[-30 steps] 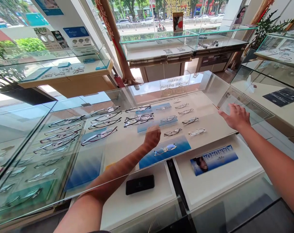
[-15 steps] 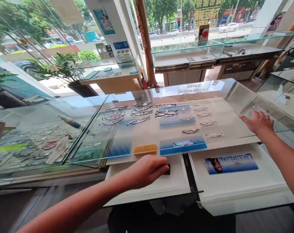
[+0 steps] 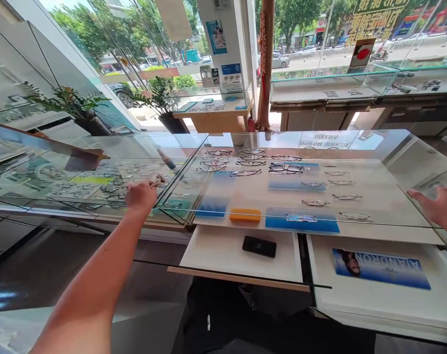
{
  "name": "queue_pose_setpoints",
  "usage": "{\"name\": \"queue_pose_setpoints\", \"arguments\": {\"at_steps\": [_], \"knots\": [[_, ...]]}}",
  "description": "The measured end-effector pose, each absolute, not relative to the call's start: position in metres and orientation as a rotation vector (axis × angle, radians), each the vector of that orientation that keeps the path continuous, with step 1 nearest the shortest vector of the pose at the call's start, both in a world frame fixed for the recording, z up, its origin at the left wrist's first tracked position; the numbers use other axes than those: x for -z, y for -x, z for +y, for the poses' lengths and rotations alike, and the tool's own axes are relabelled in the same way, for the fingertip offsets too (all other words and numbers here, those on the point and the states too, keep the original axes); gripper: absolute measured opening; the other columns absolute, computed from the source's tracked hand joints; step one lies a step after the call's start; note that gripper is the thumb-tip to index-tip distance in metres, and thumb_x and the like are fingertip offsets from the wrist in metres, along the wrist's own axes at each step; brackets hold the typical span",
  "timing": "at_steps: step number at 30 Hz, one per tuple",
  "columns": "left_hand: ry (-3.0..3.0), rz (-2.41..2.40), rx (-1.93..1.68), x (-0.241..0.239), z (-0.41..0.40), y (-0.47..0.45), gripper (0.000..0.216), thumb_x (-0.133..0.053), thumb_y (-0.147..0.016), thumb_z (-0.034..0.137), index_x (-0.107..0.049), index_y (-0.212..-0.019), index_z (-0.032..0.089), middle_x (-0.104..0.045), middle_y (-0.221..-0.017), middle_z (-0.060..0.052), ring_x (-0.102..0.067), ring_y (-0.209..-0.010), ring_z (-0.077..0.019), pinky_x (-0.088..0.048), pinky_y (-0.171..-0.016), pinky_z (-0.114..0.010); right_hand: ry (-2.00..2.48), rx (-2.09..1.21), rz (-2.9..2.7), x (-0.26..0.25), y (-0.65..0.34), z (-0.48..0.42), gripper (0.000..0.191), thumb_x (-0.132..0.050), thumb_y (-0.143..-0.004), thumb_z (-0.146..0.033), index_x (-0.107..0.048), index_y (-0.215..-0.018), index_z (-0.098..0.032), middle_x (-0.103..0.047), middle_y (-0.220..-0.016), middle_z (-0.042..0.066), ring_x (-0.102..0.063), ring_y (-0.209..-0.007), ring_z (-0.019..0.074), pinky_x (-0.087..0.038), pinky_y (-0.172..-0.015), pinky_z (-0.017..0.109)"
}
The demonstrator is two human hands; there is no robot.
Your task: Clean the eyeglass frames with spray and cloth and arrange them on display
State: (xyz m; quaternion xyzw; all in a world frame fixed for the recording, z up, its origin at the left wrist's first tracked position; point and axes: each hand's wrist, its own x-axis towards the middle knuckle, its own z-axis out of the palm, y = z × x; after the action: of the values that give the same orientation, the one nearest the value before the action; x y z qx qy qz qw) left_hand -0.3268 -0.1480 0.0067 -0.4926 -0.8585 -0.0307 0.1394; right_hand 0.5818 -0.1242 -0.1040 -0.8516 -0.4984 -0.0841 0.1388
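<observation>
My left hand (image 3: 140, 196) is over the left glass counter, its fingers curled round a crumpled pale-brown cloth (image 3: 157, 181). Only a small end of the cloth sticks out; the hand hides the rest. My right hand (image 3: 439, 209) is at the right end of the glass display case (image 3: 381, 187), thumb and fingers apart and holding nothing. Below the glass, a black glasses case (image 3: 259, 246) lies in the left pulled-out drawer (image 3: 216, 250). A blue printed card (image 3: 381, 269) lies in the right drawer (image 3: 356, 300).
Several eyeglasses (image 3: 285, 168) lie in rows under the glass, with an orange case (image 3: 244, 215) and blue cards (image 3: 326, 221) near the front. A slim tube (image 3: 167, 158) is on the left counter (image 3: 98, 167). The open drawers jut toward my lap. Potted plants (image 3: 168, 120) stand by the window.
My left hand has left the black glasses case in the drawer and moved left to the cloth on the glass counter. The view has swung left; my right hand stays at the case's right end.
</observation>
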Motion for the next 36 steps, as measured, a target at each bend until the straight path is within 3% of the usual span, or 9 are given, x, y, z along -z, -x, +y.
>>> {"name": "queue_pose_setpoints", "arguments": {"at_steps": [3,5,8,12,17,21,27,32,36], "knots": [[1.504,-2.362,0.242,-0.003,-0.150,0.282,0.043,-0.039,-0.101,0.035,-0.065,-0.129,0.015,-0.076,-0.120,-0.012,-0.070,-0.110,-0.0286,-0.054,-0.093,-0.035,2.574,0.099,-1.331,0.094,-0.562,-0.128,0.105,-0.026,-0.092,-0.086,-0.046,-0.165,-0.013,-0.048,-0.165,0.031,-0.041,-0.149,0.0494,-0.034,-0.106,0.062],[1.701,-2.229,0.356,-0.001,-0.150,0.230,0.045,-0.043,-0.100,0.039,-0.057,-0.141,0.026,-0.076,-0.119,-0.001,-0.071,-0.106,-0.0239,-0.054,-0.092,-0.031,2.573,0.099,-1.351,0.089,-0.554,-0.129,0.096,-0.031,-0.097,-0.080,-0.047,-0.164,-0.013,-0.048,-0.164,0.031,-0.041,-0.149,0.0471,-0.034,-0.107,0.060],[2.307,-1.793,0.574,-0.002,-0.149,0.130,0.050,-0.046,-0.101,0.032,-0.054,-0.151,0.034,-0.075,-0.121,-0.003,-0.071,-0.100,-0.0246,-0.055,-0.087,-0.035,2.555,0.102,-1.373,0.085,-0.550,-0.130,0.095,-0.032,-0.099,-0.079,-0.045,-0.164,-0.012,-0.045,-0.167,0.030,-0.041,-0.150,0.0458,-0.033,-0.111,0.058],[2.702,-1.355,0.442,0.002,-0.129,-0.004,0.049,-0.040,-0.107,0.027,-0.059,-0.152,0.028,-0.074,-0.112,-0.010,-0.071,-0.102,-0.0268,-0.055,-0.085,-0.037,2.566,0.071,-1.374,0.085,-0.550,-0.132,0.096,-0.033,-0.100,-0.078,-0.044,-0.165,-0.008,-0.042,-0.171,0.027,-0.039,-0.151,0.0455,-0.032,-0.113,0.057],[2.889,-1.176,0.211,0.025,-0.095,-0.091,0.053,-0.040,-0.106,0.015,-0.059,-0.155,0.019,-0.074,-0.130,-0.017,-0.072,-0.112,-0.0298,-0.055,-0.082,-0.037,2.543,0.073,-1.397,0.084,-0.550,-0.131,0.094,-0.036,-0.100,-0.075,-0.045,-0.164,-0.007,-0.042,-0.171,0.029,-0.039,-0.150,0.0457,-0.032,-0.112,0.056],[2.952,-1.182,0.108,0.036,-0.092,-0.076,0.055,-0.039,-0.106,0.017,-0.057,-0.158,0.021,-0.070,-0.144,-0.017,-0.074,-0.114,-0.0299,-0.057,-0.083,-0.037,2.540,0.074,-1.406,0.085,-0.548,-0.132,0.093,-0.036,-0.100,-0.075,-0.045,-0.164,-0.007,-0.043,-0.170,0.029,-0.040,-0.148,0.0453,-0.033,-0.110,0.056],[2.893,-1.293,0.076,0.029,-0.124,0.033,0.052,-0.046,-0.104,0.023,-0.066,-0.151,0.028,-0.078,-0.127,-0.014,-0.076,-0.109,-0.0309,-0.058,-0.084,-0.039,2.562,0.062,-1.428,0.076,-0.547,-0.136,0.090,-0.037,-0.105,-0.071,-0.043,-0.164,-0.005,-0.043,-0.168,0.032,-0.042,-0.148,0.0435,-0.035,-0.107,0.056],[2.668,-1.475,-0.134,0.017,-0.157,0.142,0.053,-0.037,-0.107,0.025,-0.063,-0.154,0.019,-0.075,-0.134,-0.016,-0.076,-0.110,-0.0319,-0.057,-0.081,-0.038,2.528,0.263,-1.488,0.037,-0.493,-0.112,0.046,-0.075,-0.096,-0.035,-0.077,-0.124,0.001,-0.057,-0.142,0.048,-0.051,-0.136,0.0490,-0.035,-0.101,0.064],[2.489,-1.712,-0.215,0.011,-0.171,0.213,0.053,-0.036,-0.109,0.028,-0.061,-0.155,0.020,-0.073,-0.139,-0.013,-0.075,-0.113,-0.0302,-0.053,-0.080,-0.034,2.049,0.289,-1.965,0.018,-0.375,-0.083,0.036,-0.073,-0.098,-0.035,-0.079,-0.129,-0.018,-0.064,-0.154,0.020,-0.052,-0.138,0.0376,-0.039,-0.111,0.050]]}}
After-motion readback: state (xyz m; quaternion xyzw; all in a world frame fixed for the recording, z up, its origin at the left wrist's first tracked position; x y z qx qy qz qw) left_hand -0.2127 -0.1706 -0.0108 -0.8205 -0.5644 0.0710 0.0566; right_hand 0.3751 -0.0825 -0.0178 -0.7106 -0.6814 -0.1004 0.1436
